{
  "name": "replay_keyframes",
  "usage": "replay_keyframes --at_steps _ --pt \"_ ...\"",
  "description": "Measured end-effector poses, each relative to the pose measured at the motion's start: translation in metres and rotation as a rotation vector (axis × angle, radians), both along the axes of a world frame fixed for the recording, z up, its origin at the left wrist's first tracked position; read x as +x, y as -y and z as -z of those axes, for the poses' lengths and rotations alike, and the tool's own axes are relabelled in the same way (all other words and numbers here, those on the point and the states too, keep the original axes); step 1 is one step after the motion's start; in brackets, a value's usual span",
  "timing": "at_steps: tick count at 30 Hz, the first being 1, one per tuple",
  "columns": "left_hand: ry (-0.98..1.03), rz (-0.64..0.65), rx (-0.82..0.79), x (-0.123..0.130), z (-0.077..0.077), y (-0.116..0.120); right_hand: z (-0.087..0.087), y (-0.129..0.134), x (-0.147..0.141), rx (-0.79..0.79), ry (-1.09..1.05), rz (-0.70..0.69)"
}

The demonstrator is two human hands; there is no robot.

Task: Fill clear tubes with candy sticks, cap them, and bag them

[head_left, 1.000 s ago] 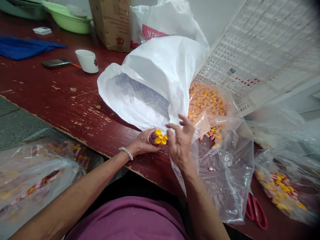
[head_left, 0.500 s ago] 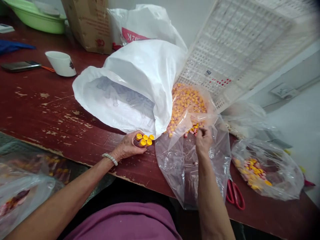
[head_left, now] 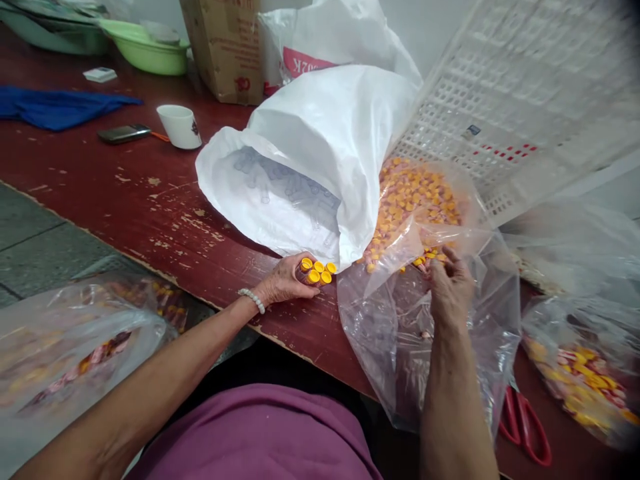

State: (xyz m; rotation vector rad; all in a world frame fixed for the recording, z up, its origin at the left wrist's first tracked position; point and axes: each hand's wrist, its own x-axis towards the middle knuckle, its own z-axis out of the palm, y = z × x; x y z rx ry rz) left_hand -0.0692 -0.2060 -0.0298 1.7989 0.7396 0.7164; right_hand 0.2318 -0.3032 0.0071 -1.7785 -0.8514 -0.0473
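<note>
My left hand (head_left: 293, 280) is wrapped round a bunch of several small tubes with yellow caps (head_left: 319, 267), their caps facing up, just below the mouth of a white sack (head_left: 280, 230). Clear tubes (head_left: 265, 180) lie inside that sack. My right hand (head_left: 450, 280) is over the opening of a clear plastic bag (head_left: 370, 333), close to small yellow and pink pieces (head_left: 430, 255). Its fingers are bent and look apart, with nothing plainly held. Many more yellow-topped pieces (head_left: 415, 193) fill the back of the bag.
A white plastic crate (head_left: 480, 133) leans behind the bag. To the right are red-handled scissors (head_left: 525, 427) and another bag of yellow and pink pieces (head_left: 590, 373). A cup (head_left: 180, 127), a phone (head_left: 124, 133) and a blue cloth (head_left: 55, 110) lie left; a filled bag (head_left: 80, 333) is lower left.
The view has swung left, so everything sits further right. My right hand's fingers have loosened from a pinch beside the small pieces. My left hand keeps its hold on the tubes.
</note>
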Motion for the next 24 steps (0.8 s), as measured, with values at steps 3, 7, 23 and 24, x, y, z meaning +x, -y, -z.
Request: replay_keyframes --at_steps 3,7,23,24 --pt "0.031 0.027 -0.032 0.001 0.004 -0.001 -0.016 0.008 -0.055 0.245 -0.191 -0.096" --pt "0.05 0.029 -0.014 0.001 0.005 -0.002 -0.026 -0.003 -0.142 0.2 -0.255 -0.403" --pt "0.028 0.012 0.092 0.0 -0.007 0.001 -0.024 -0.009 -0.179 0.112 0.285 -0.49" --pt "0.042 0.019 0.077 0.0 -0.007 0.002 -0.029 -0.007 -0.178 0.126 0.302 -0.456"
